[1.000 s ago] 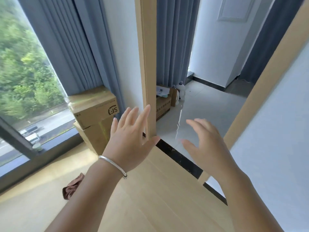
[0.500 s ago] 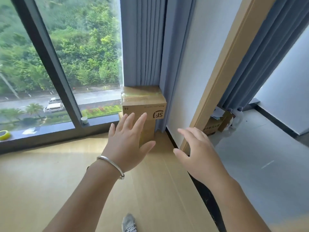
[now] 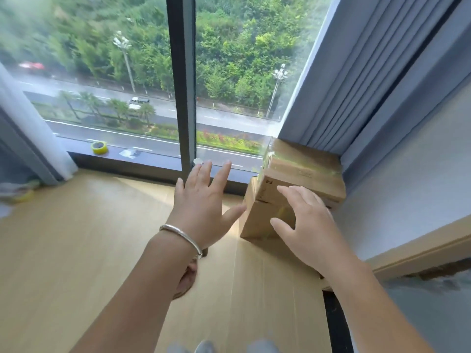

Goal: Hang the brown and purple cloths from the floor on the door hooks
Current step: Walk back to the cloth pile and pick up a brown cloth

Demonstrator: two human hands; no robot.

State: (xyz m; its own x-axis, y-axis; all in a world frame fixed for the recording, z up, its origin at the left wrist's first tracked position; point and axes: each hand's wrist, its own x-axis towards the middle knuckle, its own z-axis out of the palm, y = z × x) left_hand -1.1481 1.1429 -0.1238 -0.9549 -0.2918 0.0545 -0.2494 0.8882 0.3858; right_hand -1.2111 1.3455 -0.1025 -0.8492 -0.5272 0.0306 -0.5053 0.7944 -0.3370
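Note:
My left hand [image 3: 204, 212], a silver bangle on its wrist, is held out over the wooden floor with its fingers spread and nothing in it. My right hand [image 3: 305, 230] is also open, in front of the stacked cardboard boxes [image 3: 303, 174]. A brown-pink bundle, apparently the brown cloth [image 3: 187, 278], lies on the floor and is mostly hidden behind my left forearm. The purple cloth and the door hooks are not in view.
A floor-to-ceiling window with a dark frame [image 3: 182, 98] fills the far side. A yellow tape roll [image 3: 100, 148] sits on its sill. Blue curtains [image 3: 356, 85] hang at right above the boxes. The wooden door frame [image 3: 420, 248] runs along the right. Blurred items [image 3: 17, 194] lie at far left.
The view has swung left from the doorway to the window. Both hands stay raised and open. The brown cloth, earlier at lower left, now lies under my left forearm.

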